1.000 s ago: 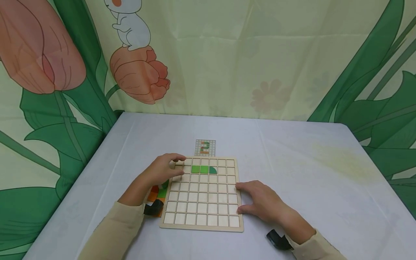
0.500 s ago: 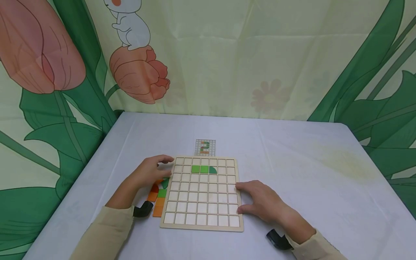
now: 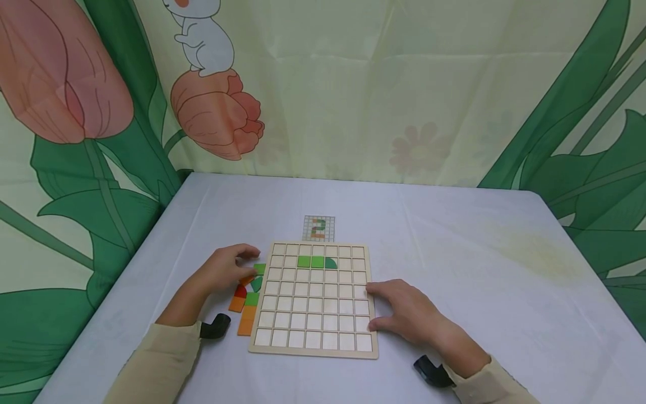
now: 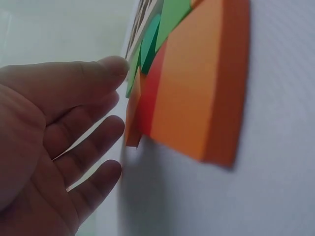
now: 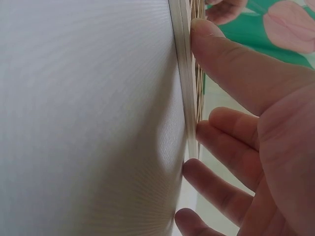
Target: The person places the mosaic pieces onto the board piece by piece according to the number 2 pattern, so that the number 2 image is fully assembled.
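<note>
Left hand (image 3: 222, 269): thumb and fingers apart, pinching nothing, at upper end of loose pieces; can't tell if it touches the orange piece (image 3: 246, 280) by its thumb. Below that, red piece (image 3: 241, 291) with orange block (image 3: 236, 304) at its lower side. Next, along board's left edge, top down: light green piece (image 3: 259, 269), dark green piece (image 3: 257, 283), green square (image 3: 251, 299), orange pair (image 3: 246, 321). Board (image 3: 315, 321) flat on counter (image 3: 454, 241), second row from top holding two green tiles (image 3: 310, 262), then dark green quarter-round (image 3: 330, 262). Pattern card (image 3: 318, 229) just beyond board's far edge. Right hand (image 3: 409, 311): fingers spread, thumb and index at board's right edge.
</note>
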### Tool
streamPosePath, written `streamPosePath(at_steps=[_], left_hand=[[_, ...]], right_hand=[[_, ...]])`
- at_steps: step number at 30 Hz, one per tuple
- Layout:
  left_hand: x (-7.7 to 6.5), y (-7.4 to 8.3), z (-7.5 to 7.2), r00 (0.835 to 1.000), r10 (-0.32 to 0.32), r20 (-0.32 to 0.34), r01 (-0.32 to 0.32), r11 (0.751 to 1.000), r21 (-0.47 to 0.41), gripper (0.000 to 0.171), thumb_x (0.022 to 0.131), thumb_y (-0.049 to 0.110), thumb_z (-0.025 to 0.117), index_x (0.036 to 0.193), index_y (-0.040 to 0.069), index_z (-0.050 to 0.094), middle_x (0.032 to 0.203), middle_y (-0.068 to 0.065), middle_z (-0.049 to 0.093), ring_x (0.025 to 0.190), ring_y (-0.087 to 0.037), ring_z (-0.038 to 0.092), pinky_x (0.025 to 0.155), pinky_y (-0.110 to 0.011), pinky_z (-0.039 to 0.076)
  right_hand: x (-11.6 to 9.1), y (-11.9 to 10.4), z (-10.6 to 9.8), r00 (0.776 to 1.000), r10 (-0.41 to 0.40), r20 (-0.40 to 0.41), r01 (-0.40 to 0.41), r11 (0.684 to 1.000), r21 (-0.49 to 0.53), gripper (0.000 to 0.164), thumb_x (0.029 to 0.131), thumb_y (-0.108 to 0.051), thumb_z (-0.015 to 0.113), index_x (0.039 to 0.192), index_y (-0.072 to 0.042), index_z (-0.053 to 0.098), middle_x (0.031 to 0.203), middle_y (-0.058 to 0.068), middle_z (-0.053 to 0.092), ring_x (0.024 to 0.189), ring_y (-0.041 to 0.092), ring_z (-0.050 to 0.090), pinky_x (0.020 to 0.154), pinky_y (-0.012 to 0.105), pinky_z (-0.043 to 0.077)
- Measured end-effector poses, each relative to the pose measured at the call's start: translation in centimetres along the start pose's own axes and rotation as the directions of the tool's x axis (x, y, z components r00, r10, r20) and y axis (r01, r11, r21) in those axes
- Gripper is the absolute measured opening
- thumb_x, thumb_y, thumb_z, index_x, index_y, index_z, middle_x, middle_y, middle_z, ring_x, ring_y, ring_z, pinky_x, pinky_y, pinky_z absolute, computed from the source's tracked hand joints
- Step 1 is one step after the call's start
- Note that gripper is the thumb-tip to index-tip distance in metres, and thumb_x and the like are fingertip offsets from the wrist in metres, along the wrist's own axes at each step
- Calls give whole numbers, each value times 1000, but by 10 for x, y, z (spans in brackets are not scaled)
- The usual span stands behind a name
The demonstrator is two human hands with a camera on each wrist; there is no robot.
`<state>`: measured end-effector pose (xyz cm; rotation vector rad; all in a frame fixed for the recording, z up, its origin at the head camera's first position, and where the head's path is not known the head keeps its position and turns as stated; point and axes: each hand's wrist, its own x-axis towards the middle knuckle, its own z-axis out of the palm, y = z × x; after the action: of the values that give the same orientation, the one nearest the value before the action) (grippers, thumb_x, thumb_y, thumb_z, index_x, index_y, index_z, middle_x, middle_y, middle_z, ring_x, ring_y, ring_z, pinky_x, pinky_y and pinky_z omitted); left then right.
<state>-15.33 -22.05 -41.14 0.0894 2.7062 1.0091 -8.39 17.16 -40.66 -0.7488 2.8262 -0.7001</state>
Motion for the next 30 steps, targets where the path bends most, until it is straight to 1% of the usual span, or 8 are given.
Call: streamPosePath(at_steps=[6,11,22,30], left_hand=[[2,-1,1,1000,7,-6,-7,1000,13,39,89,14,71,126,7,65,126,-11,64,117,-33,55,101,-50,46],[5,-1,1,1000,26,-9,-25,999,30,36,89,14,71,123,6,66,122,-10,65,114,-31,55,102,-50,45],[5,0,3,999,40,0,-40,998,41,29,90,10,71,118,7,68,116,-7,66,108,-29,56,98,-49,48],[4,1,4,1000,24,3,-24,999,34,31,92,7,67,122,6,66,121,-11,65,110,-31,55,98,-49,48]], right_hand=[[0,0,1,1000,4,2,-4,1000,1,64,78,-37,85,131,-9,63,130,9,63,122,33,55,100,51,44],[1,0,0,1000,-5,-5,5,1000,5,64,78,-36,85,131,-9,63,130,8,63,122,32,55,100,51,44],[0,1,-1,1000,2,-2,-1,1000,16,64,78,-36,85,132,-10,63,130,8,62,122,32,55,100,51,44],[0,1,0,1000,3,-1,-3,1000,21,64,79,-37,84,132,-9,63,131,8,62,123,33,55,100,51,44]])
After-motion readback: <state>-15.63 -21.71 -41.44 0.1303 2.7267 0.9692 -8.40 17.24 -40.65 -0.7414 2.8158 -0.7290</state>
